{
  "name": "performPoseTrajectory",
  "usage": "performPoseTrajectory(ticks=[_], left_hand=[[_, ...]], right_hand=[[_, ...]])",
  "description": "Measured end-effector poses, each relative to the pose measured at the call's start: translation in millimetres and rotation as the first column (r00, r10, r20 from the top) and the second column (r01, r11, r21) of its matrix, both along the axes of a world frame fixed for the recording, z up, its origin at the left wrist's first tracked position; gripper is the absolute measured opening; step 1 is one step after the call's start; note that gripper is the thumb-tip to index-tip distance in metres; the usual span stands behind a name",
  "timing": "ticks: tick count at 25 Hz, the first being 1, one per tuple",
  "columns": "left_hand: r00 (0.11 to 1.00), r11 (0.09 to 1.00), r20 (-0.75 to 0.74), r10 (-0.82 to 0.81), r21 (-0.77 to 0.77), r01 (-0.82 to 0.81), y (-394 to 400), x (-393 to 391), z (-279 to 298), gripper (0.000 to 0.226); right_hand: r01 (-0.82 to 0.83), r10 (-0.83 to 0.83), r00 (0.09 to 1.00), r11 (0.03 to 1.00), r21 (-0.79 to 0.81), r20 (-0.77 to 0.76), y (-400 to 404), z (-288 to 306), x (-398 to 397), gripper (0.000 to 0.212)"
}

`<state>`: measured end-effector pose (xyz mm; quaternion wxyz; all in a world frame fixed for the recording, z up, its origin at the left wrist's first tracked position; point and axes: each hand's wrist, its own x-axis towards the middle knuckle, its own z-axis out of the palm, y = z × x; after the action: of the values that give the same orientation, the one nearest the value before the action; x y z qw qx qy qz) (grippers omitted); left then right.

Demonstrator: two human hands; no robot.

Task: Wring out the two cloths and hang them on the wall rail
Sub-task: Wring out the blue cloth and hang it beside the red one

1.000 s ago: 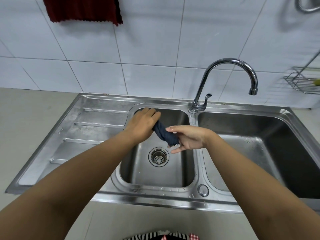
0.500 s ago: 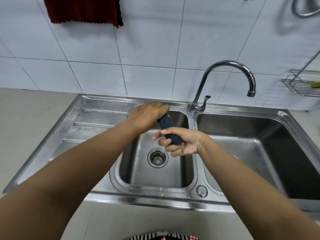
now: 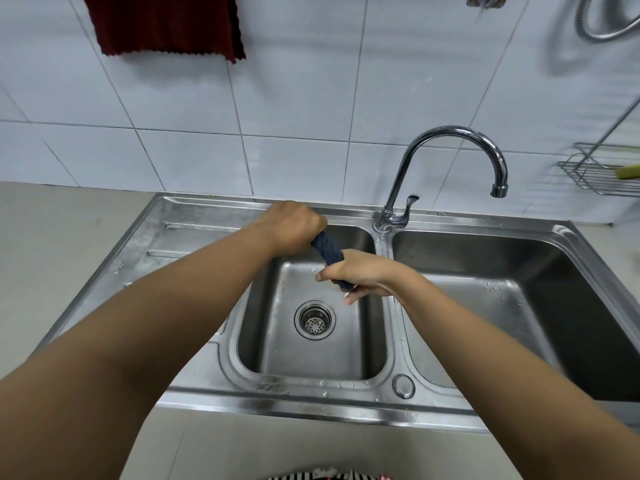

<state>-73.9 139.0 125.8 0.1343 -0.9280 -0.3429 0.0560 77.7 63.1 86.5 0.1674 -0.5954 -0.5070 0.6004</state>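
Note:
A dark blue cloth [image 3: 329,250] is twisted into a tight rope above the left sink basin [image 3: 311,344]. My left hand [image 3: 294,228] is closed in a fist around its upper end, near the basin's back rim. My right hand [image 3: 363,274] grips its lower end, with a short tip of cloth sticking out below the fingers. A dark red cloth [image 3: 166,26] hangs flat on the tiled wall at the top left; the rail that carries it is out of frame.
A curved chrome tap [image 3: 450,140] rises between the two basins, its spout over the right basin [image 3: 512,306]. A drain strainer [image 3: 314,319] sits in the left basin's floor. The ribbed drainboard [image 3: 166,244] lies to the left. A wire rack [image 3: 599,174] hangs at the right wall.
Both hands have risen slightly and turned against each other, so the blue cloth is twisted tighter. My left hand has closed into a full fist over its upper end.

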Motion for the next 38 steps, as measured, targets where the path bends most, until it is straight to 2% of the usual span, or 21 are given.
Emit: performPoseTrajectory(ticks=[3, 4, 6, 8, 10, 12, 14, 15, 16, 18, 20, 22, 24, 26, 33, 36, 38], left_hand=[[0.999, 0.999, -0.036, 0.002, -0.033, -0.003, -1.1, 0.3, -0.2, 0.015], [0.998, 0.999, -0.058, 0.0, -0.035, -0.002, -1.6, 0.2, -0.9, 0.016], [0.995, 0.999, -0.096, 0.002, -0.036, -0.006, -1.9, 0.7, -3.3, 0.015], [0.994, 0.997, -0.101, 0.034, -0.06, -0.04, -4.6, 2.9, -7.9, 0.017], [0.991, 0.981, -0.086, 0.098, -0.159, -0.111, -11.7, 8.3, -16.4, 0.016], [0.984, 0.931, -0.056, 0.171, -0.317, -0.18, -22.6, 14.9, -26.9, 0.011], [0.959, 0.832, 0.009, 0.282, -0.5, -0.24, -32.5, 19.0, -34.4, 0.007], [0.925, 0.743, 0.066, 0.373, -0.618, -0.256, -36.5, 19.7, -37.7, 0.011], [0.859, 0.608, 0.128, 0.496, -0.757, -0.239, -41.6, 20.2, -41.0, 0.013], [0.657, 0.318, 0.191, 0.729, -0.945, -0.078, -53.6, 21.4, -45.6, 0.016], [0.484, 0.135, 0.162, 0.86, -0.987, 0.09, -66.1, 22.8, -47.6, 0.023], [0.364, 0.022, 0.107, 0.925, -0.973, 0.23, -73.8, 25.4, -48.2, 0.029], [0.274, -0.04, 0.06, 0.96, -0.938, 0.345, -77.8, 28.6, -45.8, 0.031], [0.215, -0.066, 0.029, 0.976, -0.904, 0.423, -80.0, 30.7, -42.3, 0.03], [0.156, -0.131, -0.05, 0.987, -0.814, 0.566, -82.6, 36.0, -31.1, 0.031], [0.152, -0.118, -0.04, 0.988, -0.826, 0.552, -82.9, 35.3, -36.0, 0.029], [0.174, -0.045, 0.034, 0.984, -0.902, 0.43, -79.2, 30.5, -41.0, 0.025]], right_hand=[[0.042, -0.046, 0.994, 0.998, -0.043, -0.1, -1.0, -7.0, -1.2, 0.013], [0.016, -0.016, 0.999, 1.0, -0.002, -0.04, -0.9, -7.8, -1.6, 0.015], [-0.099, 0.051, 0.962, 0.981, 0.167, 0.269, 3.6, -8.7, 1.5, 0.021], [-0.294, 0.085, 0.792, 0.921, 0.255, 0.604, 8.5, -7.7, 6.2, 0.02], [-0.44, 0.063, 0.584, 0.862, 0.251, 0.809, 10.1, -7.6, 12.0, 0.012], [-0.579, -0.016, 0.379, 0.776, 0.25, 0.925, 8.6, -11.5, 18.6, 0.021], [-0.676, -0.118, 0.293, 0.676, 0.292, 0.949, 8.9, -15.4, 26.1, 0.022], [-0.705, -0.153, 0.287, 0.634, 0.317, 0.945, 10.1, -16.2, 29.3, 0.02], [-0.724, -0.183, 0.293, 0.599, 0.343, 0.939, 11.6, -16.7, 31.9, 0.017], [-0.74, -0.226, 0.307, 0.553, 0.381, 0.924, 14.3, -17.6, 34.5, 0.014], [-0.739, -0.245, 0.33, 0.534, 0.411, 0.912, 16.2, -18.9, 34.7, 0.018], [-0.733, -0.256, 0.352, 0.523, 0.436, 0.9, 18.0, -19.9, 33.3, 0.017], [-0.71, -0.274, 0.389, 0.52, 0.475, 0.88, 20.7, -18.1, 32.0, 0.013], [-0.688, -0.284, 0.421, 0.519, 0.508, 0.861, 22.6, -14.6, 30.4, 0.01], [-0.621, -0.312, 0.511, 0.511, 0.594, 0.801, 23.4, -3.0, 26.3, 0.008], [-0.617, -0.323, 0.499, 0.519, 0.592, 0.804, 20.3, -6.9, 25.7, 0.01], [-0.621, -0.278, 0.484, 0.559, 0.549, 0.83, 19.9, -11.3, 25.3, 0.015]])
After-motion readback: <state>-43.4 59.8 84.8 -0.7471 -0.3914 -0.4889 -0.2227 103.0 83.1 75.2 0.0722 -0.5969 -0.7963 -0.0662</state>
